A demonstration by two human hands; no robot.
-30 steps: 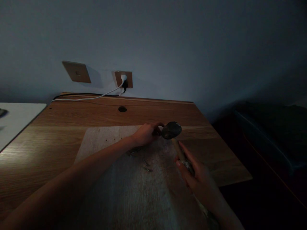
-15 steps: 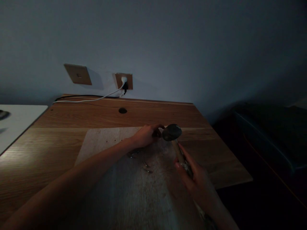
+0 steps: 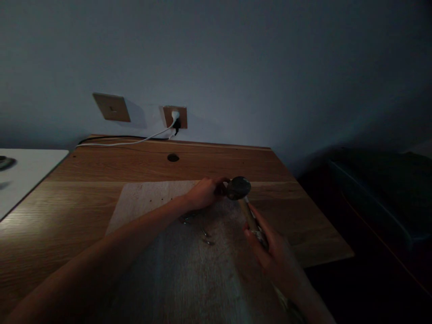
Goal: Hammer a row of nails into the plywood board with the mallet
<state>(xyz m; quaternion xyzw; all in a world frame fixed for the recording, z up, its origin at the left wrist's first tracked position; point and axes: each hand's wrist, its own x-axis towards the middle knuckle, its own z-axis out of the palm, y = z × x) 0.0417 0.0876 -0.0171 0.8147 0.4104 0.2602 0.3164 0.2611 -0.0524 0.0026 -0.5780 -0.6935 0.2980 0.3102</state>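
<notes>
My right hand (image 3: 275,252) is closed round the wooden handle of a hammer (image 3: 238,188). Its round dark head is up beside the fingers of my left hand (image 3: 205,192). Those fingers are curled down over the far part of a pale, worn board (image 3: 189,270). Behind the hammer head the left fingertips are partly hidden, and what they pinch, if anything, does not show. Several small shiny metal pieces (image 3: 207,238) lie on the board near my left wrist, too dim to name.
The board lies on a wooden desk (image 3: 141,164) with a round cable hole (image 3: 173,157). Along the wall, a white cable (image 3: 135,142) runs to a socket (image 3: 182,117). A white surface (image 3: 33,166) adjoins on the left. Past the desk's right edge it is dark.
The hammer head has shifted slightly left, closer to my left fingers, along with my right hand. My left hand stays in nearly the same place.
</notes>
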